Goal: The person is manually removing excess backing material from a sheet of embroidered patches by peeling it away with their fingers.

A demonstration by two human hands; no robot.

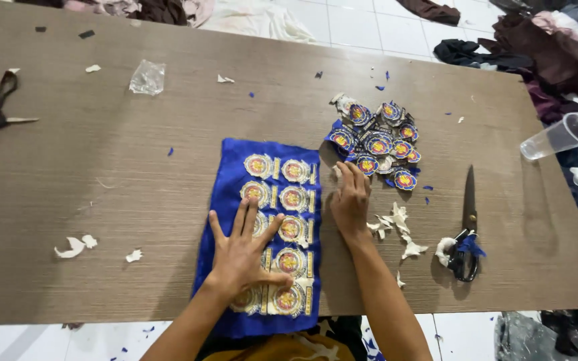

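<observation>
Pressing blue badge cloth (235,200) flat at table's (102,167) near edge: left hand (243,254) splayed on it, right hand (350,200) fingertips at right hem, hands apart, gripping nothing. Risk: cloth sliding off edge, bunching; loose cut badges (377,144) just beyond getting knocked.

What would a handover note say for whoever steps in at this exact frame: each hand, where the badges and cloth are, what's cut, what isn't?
Left hand: flat, fingers spread, pressing the blue cloth with its two columns of round embroidered badges.
Right hand: empty, fingers resting at the cloth's right edge.
Done: a pile of cut-out badges lies up and right of the cloth, with white scraps beside the right hand.
Left: the badges on the cloth are uncut.
Tools: black scissors lie to the right, unheld; another pair lies at far left.
</observation>
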